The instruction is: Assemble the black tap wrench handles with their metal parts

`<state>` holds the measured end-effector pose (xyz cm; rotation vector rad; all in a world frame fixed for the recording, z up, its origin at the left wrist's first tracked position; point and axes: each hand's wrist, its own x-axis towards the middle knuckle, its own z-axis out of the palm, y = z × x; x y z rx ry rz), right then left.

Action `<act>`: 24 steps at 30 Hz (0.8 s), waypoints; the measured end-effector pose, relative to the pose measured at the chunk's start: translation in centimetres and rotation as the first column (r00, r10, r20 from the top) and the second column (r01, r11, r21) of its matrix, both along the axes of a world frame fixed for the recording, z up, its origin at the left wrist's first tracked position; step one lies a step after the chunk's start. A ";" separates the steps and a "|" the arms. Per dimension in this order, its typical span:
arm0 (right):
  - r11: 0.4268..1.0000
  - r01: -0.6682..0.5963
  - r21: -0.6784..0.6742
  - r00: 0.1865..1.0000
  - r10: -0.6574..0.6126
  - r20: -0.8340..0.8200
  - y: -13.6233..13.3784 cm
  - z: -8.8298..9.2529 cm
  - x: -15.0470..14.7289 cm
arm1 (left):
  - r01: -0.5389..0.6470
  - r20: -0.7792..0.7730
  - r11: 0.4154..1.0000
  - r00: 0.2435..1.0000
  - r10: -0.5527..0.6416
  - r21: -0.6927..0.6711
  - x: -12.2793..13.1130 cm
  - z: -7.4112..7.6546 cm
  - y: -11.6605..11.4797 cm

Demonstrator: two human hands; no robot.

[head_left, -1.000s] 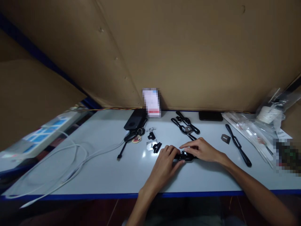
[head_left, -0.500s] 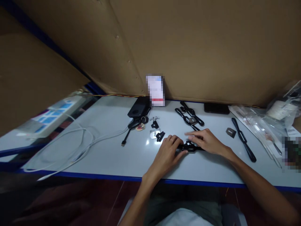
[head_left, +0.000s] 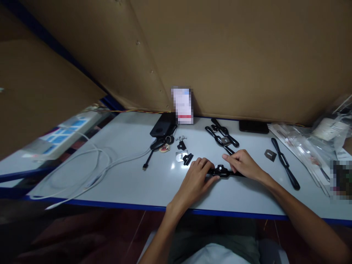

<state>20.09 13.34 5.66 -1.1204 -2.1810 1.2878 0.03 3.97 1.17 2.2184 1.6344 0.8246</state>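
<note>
A black spokeshave lies crosswise near the front of the table, with a cap and a bright round screw head at its middle. My left hand is closed around its left handle, the thumb along the near side. At the right handle my right hand has its fingers curled down on it, one finger pointing left above. Beyond them rest more black spokeshave bodies, with a grey blade by them. Left of my hands are black lever caps, a shiny blade and small screws.
Another spokeshave body and a blade lie to the right, near plastic packaging. A dark phone lies at the back. White cables, a black box and a power strip occupy the left.
My right hand's fingers have drawn back from over the spokeshave's middle and curled in, leaving the cap and screw in fuller view. My left hand stays in place.
</note>
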 end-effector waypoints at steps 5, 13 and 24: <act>0.987 -0.046 0.154 0.993 0.029 0.115 0.3 0.9 0.4 | 0.007 0.014 1.000 1.000 -0.007 -0.005 0.0 0.1 0.0; 0.982 -0.135 0.134 0.947 0.088 0.308 0.2 1.6 0.8 | 0.007 0.003 1.000 1.000 -0.007 0.004 0.0 -0.1 0.0; 0.985 -0.118 0.128 0.952 0.075 0.296 0.0 1.5 0.7 | 0.012 -0.005 1.000 1.000 -0.012 0.009 -0.1 -0.1 0.0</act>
